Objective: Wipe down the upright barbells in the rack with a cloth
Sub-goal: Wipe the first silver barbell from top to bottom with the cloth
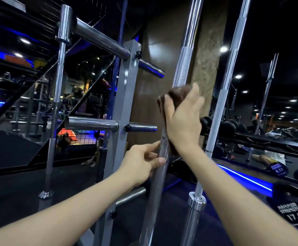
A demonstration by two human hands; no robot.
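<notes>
Right hand (183, 119) wrapped around a brown cloth (175, 96) on the upright barbell (183, 59) at frame centre, left hand (141, 162) pinching the same bar just below, second barbell (228, 75) right, grey rack post (125, 96) left.

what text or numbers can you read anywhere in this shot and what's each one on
"HAMMER STRENGTH", mirrored: on the end face of the black dumbbell at lower right.
"17.5", mirrored: on the same face, below the brand.
A small line under that number: too blurred to read.
Label on a second dumbbell head further back: a number that may be 17.5, too blurred to be sure.
No text shows on the barbell, cloth or rack post.
</notes>
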